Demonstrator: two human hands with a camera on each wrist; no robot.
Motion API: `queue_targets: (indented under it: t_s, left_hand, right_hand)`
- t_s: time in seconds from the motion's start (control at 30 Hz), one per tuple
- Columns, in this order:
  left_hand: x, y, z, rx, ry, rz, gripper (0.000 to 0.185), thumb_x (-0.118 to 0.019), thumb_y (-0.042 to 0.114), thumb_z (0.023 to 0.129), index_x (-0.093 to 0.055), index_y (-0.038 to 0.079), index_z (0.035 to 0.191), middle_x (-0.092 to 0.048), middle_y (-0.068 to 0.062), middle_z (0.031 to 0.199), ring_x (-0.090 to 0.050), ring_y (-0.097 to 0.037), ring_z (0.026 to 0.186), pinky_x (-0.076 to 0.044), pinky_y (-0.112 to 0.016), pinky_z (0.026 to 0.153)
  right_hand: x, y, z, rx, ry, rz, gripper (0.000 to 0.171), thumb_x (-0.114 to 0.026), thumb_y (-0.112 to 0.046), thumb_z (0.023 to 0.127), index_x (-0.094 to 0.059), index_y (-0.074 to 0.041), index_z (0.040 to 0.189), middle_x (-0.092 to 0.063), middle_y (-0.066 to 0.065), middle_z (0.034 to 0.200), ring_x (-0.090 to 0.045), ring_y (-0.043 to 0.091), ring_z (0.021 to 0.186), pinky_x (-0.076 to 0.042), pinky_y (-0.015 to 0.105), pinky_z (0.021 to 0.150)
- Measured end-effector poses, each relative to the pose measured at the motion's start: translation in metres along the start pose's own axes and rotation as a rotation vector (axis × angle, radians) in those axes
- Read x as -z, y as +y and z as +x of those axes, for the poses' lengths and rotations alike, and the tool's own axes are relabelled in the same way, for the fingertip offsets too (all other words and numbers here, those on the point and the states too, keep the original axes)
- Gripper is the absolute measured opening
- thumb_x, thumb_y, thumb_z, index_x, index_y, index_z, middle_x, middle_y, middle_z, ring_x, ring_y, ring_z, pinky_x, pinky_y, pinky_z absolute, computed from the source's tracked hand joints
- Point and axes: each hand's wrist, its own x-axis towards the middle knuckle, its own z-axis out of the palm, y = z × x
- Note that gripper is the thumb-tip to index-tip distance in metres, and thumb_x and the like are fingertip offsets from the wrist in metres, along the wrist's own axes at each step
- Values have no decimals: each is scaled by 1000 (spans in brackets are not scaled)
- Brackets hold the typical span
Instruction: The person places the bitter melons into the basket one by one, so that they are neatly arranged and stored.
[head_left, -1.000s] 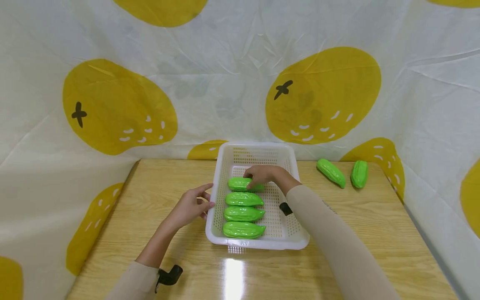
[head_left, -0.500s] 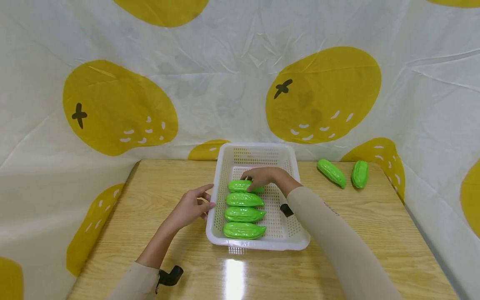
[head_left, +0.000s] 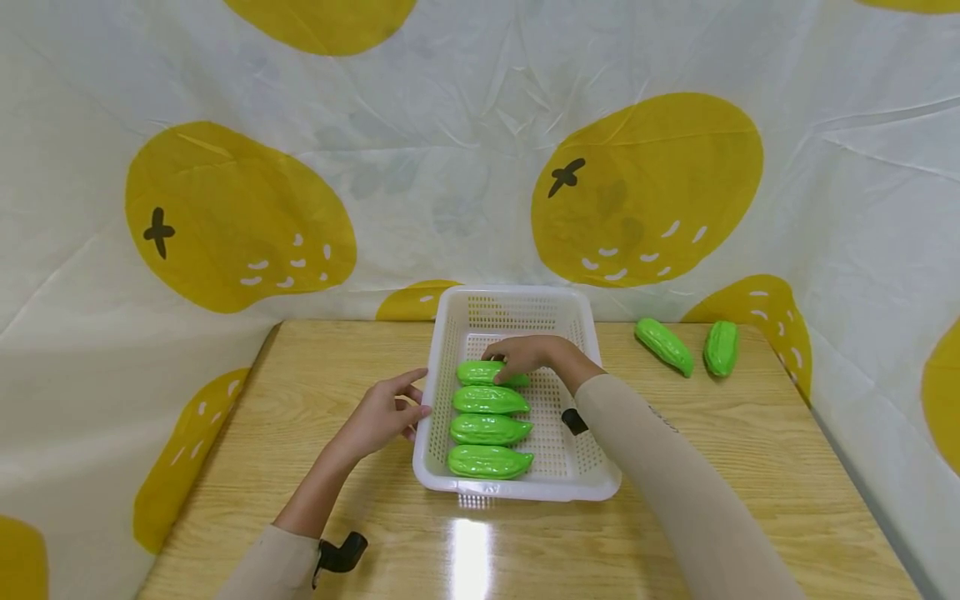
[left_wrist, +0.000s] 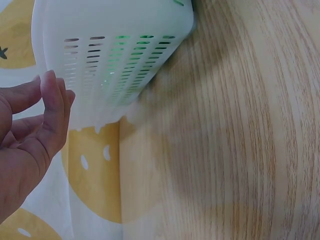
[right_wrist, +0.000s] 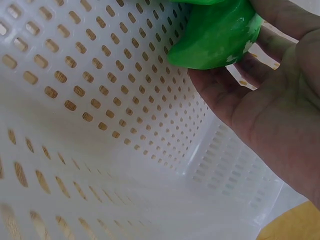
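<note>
Four glossy green plastic bitter gourds lie in a row inside the white perforated plastic basket (head_left: 581, 467) on the pale wooden table (head_left: 750, 467): nearest is the front gourd (head_left: 489, 461), then two more (head_left: 489, 429) (head_left: 489, 400), and last the farthest gourd (head_left: 474, 372). The right hand (head_left: 528, 354) reaches into the basket and curls its fingers (right_wrist: 240, 95) around that farthest gourd. The left hand (head_left: 378, 414) rests relaxed and empty just beside the basket's left wall. Two other green gourds (head_left: 663, 346) (head_left: 721, 347) lie well apart at the table's far right corner, against the white cloth with yellow fruit prints (head_left: 645, 192).
</note>
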Motion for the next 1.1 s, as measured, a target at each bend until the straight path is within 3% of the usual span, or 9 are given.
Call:
queue_targets:
  t_s: [0.73, 1.1]
  left_hand:
    - [-2, 5, -2, 7, 16, 9, 65, -69, 1, 97, -43, 2, 156, -61, -18, 107, -66, -19, 72, -65, -54, 64]
    - [-1, 3, -2, 6, 18, 12, 64, -69, 1, 97, -43, 2, 156, -61, -19, 108, -66, -19, 74, -65, -55, 65]
  right_hand:
    - [4, -3, -5, -22, -4, 8, 62, -64, -30, 103, -40, -8, 157, -45, 19, 158, -41, 35, 149, -37, 49, 124]
    - [23, -13, -24, -28, 30, 16, 68, -64, -28, 103, -32, -10, 161, -42, 23, 159, -39, 39, 149, -39, 53, 122]
